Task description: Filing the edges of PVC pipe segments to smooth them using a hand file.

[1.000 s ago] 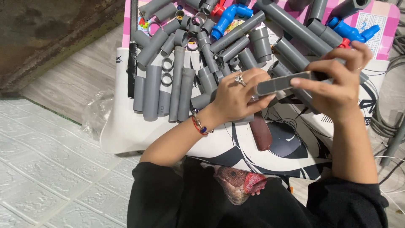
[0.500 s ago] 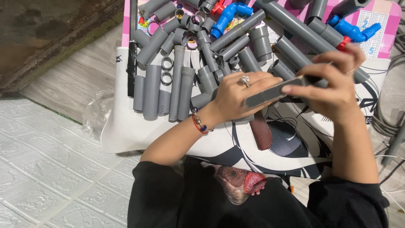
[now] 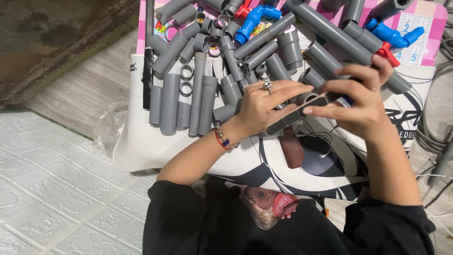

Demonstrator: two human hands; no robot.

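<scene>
Together both hands pinch a grey pipe, lying diagonally, lower-left to upper-right.

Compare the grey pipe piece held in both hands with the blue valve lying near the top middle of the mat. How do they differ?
The grey pipe piece is straight and plain grey; the blue valve is bent, bright blue, with a red handle beside it. The pipe piece is gripped by the left hand and right hand, slanting above the mat; the valve lies loose among other pipes. Both look like plastic plumbing parts.

Left hand and right hand meet, fingers curled in grip
</scene>
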